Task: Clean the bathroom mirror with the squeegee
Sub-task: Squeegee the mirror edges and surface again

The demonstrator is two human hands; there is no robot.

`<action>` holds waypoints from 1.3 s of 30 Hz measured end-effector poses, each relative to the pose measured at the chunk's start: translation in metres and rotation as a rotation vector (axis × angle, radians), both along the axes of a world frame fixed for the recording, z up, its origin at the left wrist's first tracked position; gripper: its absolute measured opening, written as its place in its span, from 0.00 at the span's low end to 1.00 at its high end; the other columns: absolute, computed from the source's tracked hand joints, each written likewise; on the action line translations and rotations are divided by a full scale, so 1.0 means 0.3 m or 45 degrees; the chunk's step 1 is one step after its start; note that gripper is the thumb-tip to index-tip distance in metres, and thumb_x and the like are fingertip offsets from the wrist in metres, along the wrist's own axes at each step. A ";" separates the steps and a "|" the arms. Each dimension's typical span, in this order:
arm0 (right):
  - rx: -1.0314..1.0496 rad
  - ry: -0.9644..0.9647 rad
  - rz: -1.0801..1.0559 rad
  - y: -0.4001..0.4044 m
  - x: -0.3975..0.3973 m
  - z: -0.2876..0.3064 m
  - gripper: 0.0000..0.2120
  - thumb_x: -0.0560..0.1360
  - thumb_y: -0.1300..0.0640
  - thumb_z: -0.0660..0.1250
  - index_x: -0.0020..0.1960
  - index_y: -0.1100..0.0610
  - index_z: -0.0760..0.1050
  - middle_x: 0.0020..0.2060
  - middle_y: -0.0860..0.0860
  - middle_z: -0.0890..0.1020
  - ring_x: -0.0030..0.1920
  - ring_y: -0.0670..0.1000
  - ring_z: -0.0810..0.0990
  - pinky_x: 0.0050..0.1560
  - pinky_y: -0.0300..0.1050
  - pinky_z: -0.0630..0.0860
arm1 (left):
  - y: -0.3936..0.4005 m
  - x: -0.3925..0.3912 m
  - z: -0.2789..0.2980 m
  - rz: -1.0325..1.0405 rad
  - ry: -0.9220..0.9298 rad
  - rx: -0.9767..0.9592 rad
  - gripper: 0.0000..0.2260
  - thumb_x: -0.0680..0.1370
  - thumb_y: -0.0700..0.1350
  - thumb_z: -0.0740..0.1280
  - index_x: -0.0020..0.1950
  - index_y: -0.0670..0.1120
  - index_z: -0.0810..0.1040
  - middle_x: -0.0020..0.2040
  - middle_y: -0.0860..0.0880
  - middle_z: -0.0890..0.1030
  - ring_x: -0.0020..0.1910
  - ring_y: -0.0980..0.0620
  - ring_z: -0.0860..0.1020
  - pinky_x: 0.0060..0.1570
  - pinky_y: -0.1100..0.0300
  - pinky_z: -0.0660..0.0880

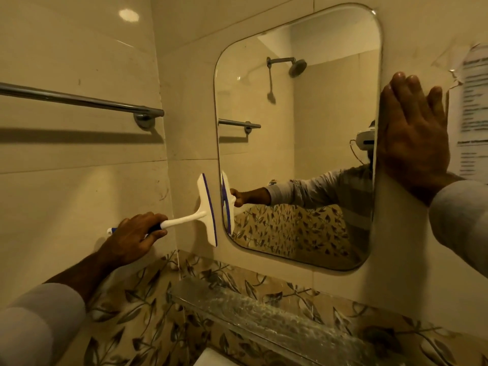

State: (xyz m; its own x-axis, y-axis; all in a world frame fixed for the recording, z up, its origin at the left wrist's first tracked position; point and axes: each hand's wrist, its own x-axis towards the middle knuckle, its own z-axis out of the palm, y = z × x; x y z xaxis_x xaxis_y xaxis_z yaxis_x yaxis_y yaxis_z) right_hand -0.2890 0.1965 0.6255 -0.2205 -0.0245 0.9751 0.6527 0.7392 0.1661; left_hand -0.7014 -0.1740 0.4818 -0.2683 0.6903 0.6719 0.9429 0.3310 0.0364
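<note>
A rounded rectangular mirror (311,143) hangs on the cream tiled wall. My left hand (134,237) grips the blue-and-white handle of a white squeegee (207,210). Its blade stands nearly upright with a blue rubber edge, just left of the mirror's lower left corner, close to the wall; I cannot tell whether it touches. My right hand (414,136) lies flat, fingers up and spread, on the wall at the mirror's right edge, holding nothing. The mirror reflects the squeegee, my arm and a shower head.
A chrome towel bar (79,100) runs along the left wall at upper left. A glass shelf (253,315) juts out below the mirror above leaf-patterned tiles. A printed paper notice (472,107) is taped to the wall right of my right hand.
</note>
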 end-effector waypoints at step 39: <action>-0.035 -0.021 0.002 -0.022 0.009 -0.004 0.34 0.75 0.57 0.58 0.79 0.62 0.54 0.79 0.59 0.54 0.80 0.58 0.50 0.78 0.62 0.50 | 0.547 0.510 0.834 -0.420 -0.841 1.133 0.15 0.81 0.56 0.62 0.64 0.50 0.67 0.44 0.45 0.74 0.35 0.53 0.73 0.37 0.56 0.76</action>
